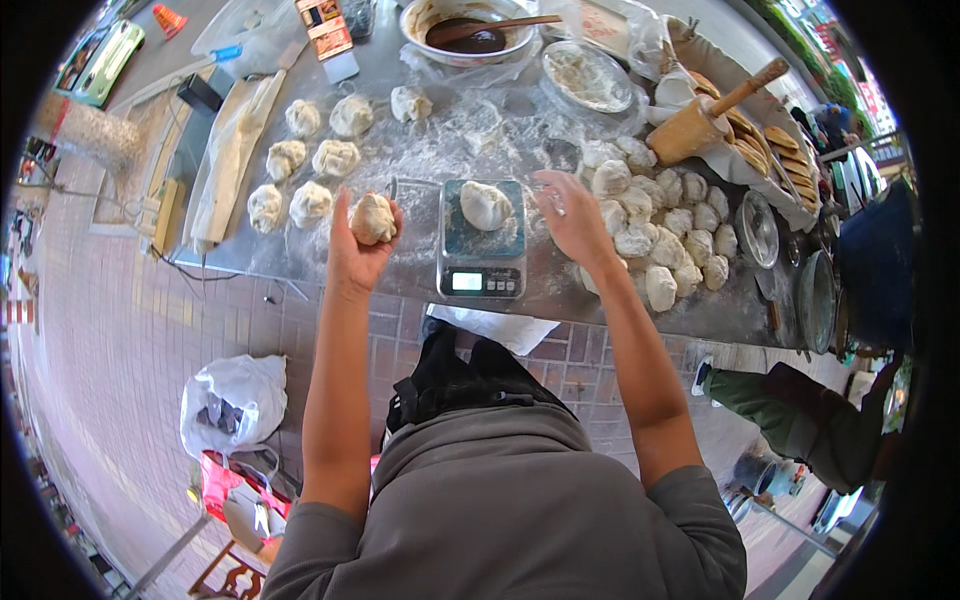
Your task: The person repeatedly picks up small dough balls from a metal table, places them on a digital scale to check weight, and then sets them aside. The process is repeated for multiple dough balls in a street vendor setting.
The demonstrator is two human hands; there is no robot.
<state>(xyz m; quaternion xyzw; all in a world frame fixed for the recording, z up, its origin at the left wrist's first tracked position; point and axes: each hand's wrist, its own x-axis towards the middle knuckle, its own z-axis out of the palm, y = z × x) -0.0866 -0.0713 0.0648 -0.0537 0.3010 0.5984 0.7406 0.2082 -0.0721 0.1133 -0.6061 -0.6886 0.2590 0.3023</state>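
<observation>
My left hand is cupped around a gathered ball of dough, held over the table to the left of a digital kitchen scale. On the scale's floury platform rests another dough piece, and its small display is lit. To the right of the scale, my right hand is raised with fingers apart and nothing in it. Close by that hand lies a heap of dough pieces. Several pinched dough balls sit spaced out on the table beyond my left hand.
A bowl of dark paste with a wooden utensil and a flour bowl stand at the back. A rolling pin leans by a cloth-lined basket of flatbreads. A folded cloth lies left; a person is at right.
</observation>
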